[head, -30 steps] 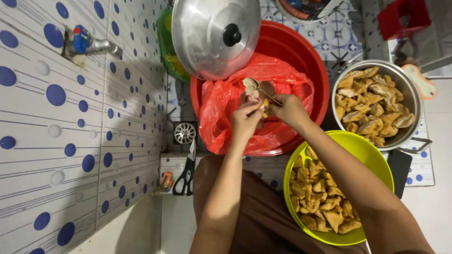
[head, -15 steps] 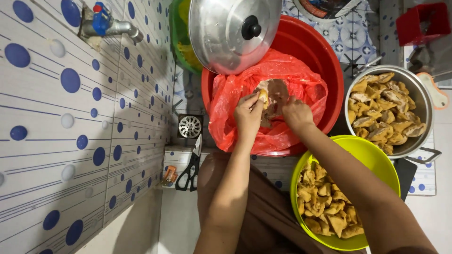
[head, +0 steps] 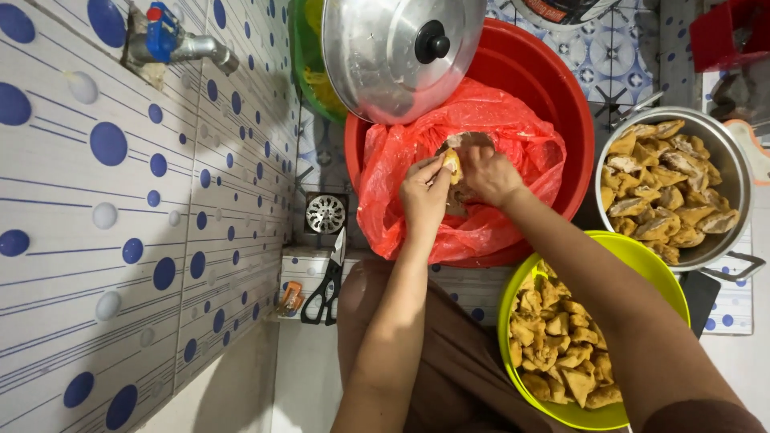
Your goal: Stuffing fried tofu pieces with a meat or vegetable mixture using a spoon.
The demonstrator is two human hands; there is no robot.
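Both my hands are over a red basin (head: 561,96) lined with a red plastic bag (head: 489,112). My left hand (head: 425,196) pinches a small yellow-brown piece of fried tofu (head: 453,164). My right hand (head: 485,172) touches the same piece from the other side, fingers curled on it. A brownish filling shows in the bag just beyond my fingers.
A metal lid (head: 397,52) leans over the basin's rim. A metal pot (head: 722,156) and a lime-green bowl (head: 642,256) hold several tofu pieces. Black scissors (head: 327,285) lie by a floor drain (head: 326,213). A tap (head: 176,40) juts from the dotted tiled wall.
The view has shifted. My hands stay together over the red bag, working the same tofu piece, with the right hand now closed more over it.
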